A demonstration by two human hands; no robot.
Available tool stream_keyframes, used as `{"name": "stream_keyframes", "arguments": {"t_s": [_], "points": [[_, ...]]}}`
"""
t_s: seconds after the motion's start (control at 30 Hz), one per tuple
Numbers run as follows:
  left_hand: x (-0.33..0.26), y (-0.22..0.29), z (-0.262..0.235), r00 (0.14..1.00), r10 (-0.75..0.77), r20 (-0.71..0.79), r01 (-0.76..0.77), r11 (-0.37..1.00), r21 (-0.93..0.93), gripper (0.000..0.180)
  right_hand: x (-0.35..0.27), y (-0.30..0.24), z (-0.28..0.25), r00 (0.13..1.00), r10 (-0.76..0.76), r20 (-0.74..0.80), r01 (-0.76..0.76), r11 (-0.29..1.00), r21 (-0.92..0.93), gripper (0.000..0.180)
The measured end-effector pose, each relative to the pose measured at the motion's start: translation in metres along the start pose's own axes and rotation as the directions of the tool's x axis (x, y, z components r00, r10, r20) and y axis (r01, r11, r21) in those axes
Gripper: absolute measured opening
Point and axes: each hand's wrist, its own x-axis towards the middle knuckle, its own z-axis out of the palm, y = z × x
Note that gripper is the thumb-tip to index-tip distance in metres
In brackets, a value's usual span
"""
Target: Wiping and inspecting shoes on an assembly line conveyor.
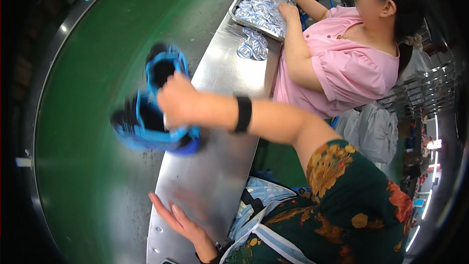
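Note:
A pair of blue and black shoes [154, 139], smeared by motion, is over the green belt beside the metal table edge. My right hand [178, 100], with a black band on its wrist, is closed at the shoes' near side, its fingers curled on a shoe and partly blurred. Nearer, above the bare metal table [190, 171], my left hand [183, 222] has its fingers stretched out and holds nothing.
The green belt [83, 132] curves along the left behind a dark rail. Across the table's far end, a person in pink [337, 58] reaches into a metal tray [234, 12] of round white-and-blue pieces. Several such pieces [253, 45] lie beside the tray. White bags [373, 132] stand at right.

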Motion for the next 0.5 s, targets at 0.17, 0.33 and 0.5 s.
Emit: {"name": "stream_keyframes", "arguments": {"t_s": [0.17, 0.33, 0.5], "points": [[-0.022, -0.027, 0.001, 0.979, -0.076, -0.188, 0.034, 0.976, -0.217, 0.057, -0.122, -0.109, 0.026, 0.928, -0.303, -0.216, 0.358, 0.888, 0.290, 0.030], [-0.022, -0.063, -0.057, 0.936, -0.352, -0.001, 0.308, 0.820, -0.482, 0.046, -0.162, -0.102, 0.057, 0.901, -0.384, -0.201, 0.419, 0.890, 0.179, 0.010], [-0.082, -0.121, -0.125, 0.979, 0.060, 0.192, -0.060, 0.998, -0.008, 0.044, -0.182, -0.075, -0.001, 0.879, -0.396, 0.265, 0.445, 0.882, -0.158, 0.016]]}}
